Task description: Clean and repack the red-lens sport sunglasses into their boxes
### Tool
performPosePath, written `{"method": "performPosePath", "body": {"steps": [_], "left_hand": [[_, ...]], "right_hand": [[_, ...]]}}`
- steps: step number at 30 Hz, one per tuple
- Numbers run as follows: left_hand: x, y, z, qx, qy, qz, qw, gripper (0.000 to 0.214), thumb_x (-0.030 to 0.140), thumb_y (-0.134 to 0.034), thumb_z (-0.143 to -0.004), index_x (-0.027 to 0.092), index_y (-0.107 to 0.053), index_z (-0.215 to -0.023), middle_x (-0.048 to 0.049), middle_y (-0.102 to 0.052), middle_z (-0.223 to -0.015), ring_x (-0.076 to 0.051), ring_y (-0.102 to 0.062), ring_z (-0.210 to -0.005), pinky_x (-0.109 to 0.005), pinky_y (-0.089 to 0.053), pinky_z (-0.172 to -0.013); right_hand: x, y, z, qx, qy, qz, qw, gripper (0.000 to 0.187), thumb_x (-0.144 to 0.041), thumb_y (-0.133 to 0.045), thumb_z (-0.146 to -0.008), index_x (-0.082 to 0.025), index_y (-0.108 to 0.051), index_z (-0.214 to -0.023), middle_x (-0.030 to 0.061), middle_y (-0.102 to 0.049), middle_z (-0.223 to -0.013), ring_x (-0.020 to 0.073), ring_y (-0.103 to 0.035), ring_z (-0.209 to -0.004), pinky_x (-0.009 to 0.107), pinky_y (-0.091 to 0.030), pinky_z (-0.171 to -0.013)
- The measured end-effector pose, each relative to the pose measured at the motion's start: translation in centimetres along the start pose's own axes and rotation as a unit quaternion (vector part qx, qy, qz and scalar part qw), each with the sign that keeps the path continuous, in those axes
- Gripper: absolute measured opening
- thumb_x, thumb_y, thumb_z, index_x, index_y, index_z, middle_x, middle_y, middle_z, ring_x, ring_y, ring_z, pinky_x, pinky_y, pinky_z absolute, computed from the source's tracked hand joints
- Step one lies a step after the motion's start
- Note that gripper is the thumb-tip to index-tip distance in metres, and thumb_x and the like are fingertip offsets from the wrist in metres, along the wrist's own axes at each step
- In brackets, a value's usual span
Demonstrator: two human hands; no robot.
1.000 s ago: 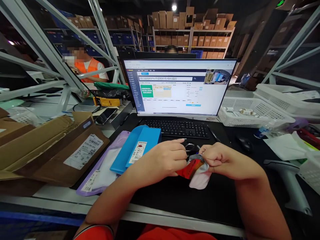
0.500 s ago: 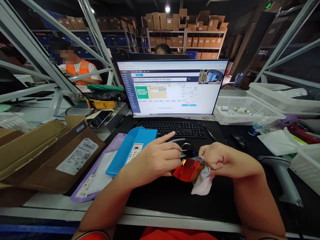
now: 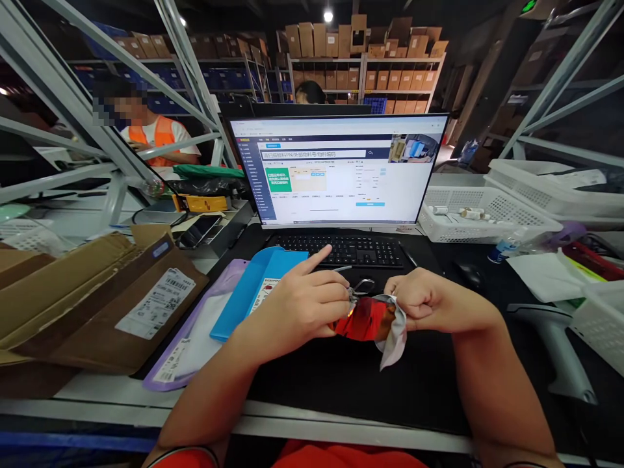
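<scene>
A pair of sunglasses (image 3: 361,320) with a red-orange mirrored lens is held above the black desk mat. My left hand (image 3: 305,305) is closed on its left side, the index finger pointing out toward the keyboard. At the lens's right end, my right hand (image 3: 420,300) pinches a pale cleaning cloth (image 3: 394,338) against the glasses, and the cloth's loose corner hangs below. Part of the frame shows behind the lens. Left of my left hand lies a blue case (image 3: 238,299) with a white label, on top of a purple-edged pouch (image 3: 188,338).
An open cardboard box (image 3: 117,299) stands at the left. Behind my hands are a keyboard (image 3: 361,252) and a lit monitor (image 3: 336,175). On the right lie a mouse (image 3: 468,275), a barcode scanner (image 3: 556,351) and white baskets (image 3: 487,201). A co-worker in an orange vest (image 3: 163,138) sits beyond.
My right hand and the cloth have shifted slightly up and left along the lens, and the cloth's hanging corner has narrowed. My left hand keeps its hold on the sunglasses.
</scene>
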State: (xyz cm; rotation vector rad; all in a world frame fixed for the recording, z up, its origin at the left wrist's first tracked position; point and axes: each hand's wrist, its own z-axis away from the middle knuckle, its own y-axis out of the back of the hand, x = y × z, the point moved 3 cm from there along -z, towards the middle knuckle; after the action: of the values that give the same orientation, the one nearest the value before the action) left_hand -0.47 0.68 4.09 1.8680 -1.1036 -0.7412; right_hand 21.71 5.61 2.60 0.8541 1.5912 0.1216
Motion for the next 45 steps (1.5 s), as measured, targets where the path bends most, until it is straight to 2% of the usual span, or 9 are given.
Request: {"method": "performPosePath", "body": {"steps": [3,5,9,20,27,32,37,40,45], "left_hand": [[-0.4,0.3,0.1,0.024,0.007,0.019,1.0,0.026,0.037,-0.05,-0.101,0.018,-0.064,-0.091,-0.002,-0.073,-0.093,-0.017,-0.066,-0.103,-0.052,-0.018,-0.127],[-0.7,0.5,0.2,0.051,0.02,0.033,0.998,0.022,0.036,-0.057,-0.098,0.018,-0.063,-0.089,-0.0018,-0.073,-0.091,-0.017,-0.067,-0.101,-0.052,-0.02,-0.126],[-1.4,1.4,0.7,0.106,0.051,0.042,0.992,0.02,0.03,-0.064,-0.094,0.019,-0.059,-0.078,-0.0016,-0.071,-0.087,-0.016,-0.068,-0.094,-0.05,-0.029,-0.123],[-1.6,1.8,1.1,0.126,0.065,0.069,0.987,0.019,0.017,-0.069,-0.085,0.019,-0.056,-0.071,-0.0002,-0.067,-0.086,-0.015,-0.066,-0.088,-0.047,-0.03,-0.121],[-1.0,2.0,0.9,0.114,0.065,0.068,0.989,0.024,0.017,-0.072,-0.083,0.018,-0.053,-0.069,0.0007,-0.066,-0.085,-0.014,-0.066,-0.089,-0.046,-0.028,-0.122],[-0.2,1.4,0.3,0.072,0.062,0.034,0.995,0.022,0.017,-0.069,-0.084,0.018,-0.052,-0.07,0.0003,-0.066,-0.085,-0.014,-0.065,-0.087,-0.047,-0.031,-0.121],[0.2,0.8,0.1,0.024,0.05,0.003,0.998,0.014,0.02,-0.068,-0.086,0.019,-0.056,-0.078,0.0008,-0.068,-0.088,-0.015,-0.064,-0.089,-0.046,-0.031,-0.122],[0.4,0.2,0.0,0.003,0.042,-0.015,0.999,0.013,0.025,-0.067,-0.089,0.019,-0.058,-0.081,0.0015,-0.067,-0.086,-0.015,-0.062,-0.087,-0.045,-0.031,-0.122],[1.2,-1.7,-0.6,0.006,0.002,-0.086,0.996,0.014,0.019,-0.062,-0.091,0.019,-0.06,-0.078,0.0016,-0.062,-0.077,-0.015,-0.058,-0.077,-0.044,-0.036,-0.12]], "right_hand": [[0.6,1.0,0.7,0.049,-0.01,-0.051,0.997,0.061,-0.038,-0.07,-0.088,-0.022,-0.02,-0.057,-0.0061,-0.027,-0.056,0.0119,-0.032,-0.061,0.028,-0.035,-0.062],[1.3,1.8,1.2,0.167,-0.029,-0.093,0.981,0.065,-0.039,-0.075,-0.083,-0.023,-0.018,-0.057,-0.0061,-0.027,-0.055,0.011,-0.03,-0.058,0.027,-0.032,-0.056],[2.0,3.7,3.0,0.407,-0.007,-0.148,0.901,0.073,-0.04,-0.086,-0.07,-0.022,-0.016,-0.057,-0.0085,-0.021,-0.053,0.0079,-0.02,-0.049,0.025,-0.021,-0.046],[-0.1,4.3,5.5,0.554,-0.035,-0.112,0.824,0.068,-0.041,-0.089,-0.062,-0.021,-0.024,-0.056,-0.0062,-0.027,-0.055,0.0088,-0.022,-0.052,0.025,-0.019,-0.043],[-1.3,3.3,4.6,0.506,-0.016,-0.018,0.862,0.062,-0.038,-0.079,-0.077,-0.021,-0.024,-0.056,-0.0062,-0.027,-0.052,0.0086,-0.021,-0.049,0.024,-0.019,-0.044],[-1.4,1.4,2.7,0.35,-0.025,0.04,0.935,0.055,-0.04,-0.071,-0.087,-0.021,-0.027,-0.059,-0.0057,-0.034,-0.054,0.0087,-0.028,-0.051,0.024,-0.022,-0.047],[-1.0,0.1,1.4,0.2,-0.043,0.046,0.978,0.053,-0.037,-0.073,-0.085,-0.021,-0.03,-0.059,-0.0054,-0.039,-0.056,0.0083,-0.033,-0.054,0.024,-0.025,-0.049],[-1.0,-0.8,0.7,0.147,-0.061,0.025,0.987,0.052,-0.035,-0.075,-0.084,-0.021,-0.031,-0.059,-0.0067,-0.039,-0.056,0.0075,-0.031,-0.053,0.023,-0.024,-0.048],[-1.3,-3.0,-1.0,0.172,-0.098,0.094,0.976,0.047,-0.025,-0.069,-0.087,-0.02,-0.03,-0.061,-0.0077,-0.036,-0.057,0.0072,-0.029,-0.055,0.023,-0.023,-0.05]]}}
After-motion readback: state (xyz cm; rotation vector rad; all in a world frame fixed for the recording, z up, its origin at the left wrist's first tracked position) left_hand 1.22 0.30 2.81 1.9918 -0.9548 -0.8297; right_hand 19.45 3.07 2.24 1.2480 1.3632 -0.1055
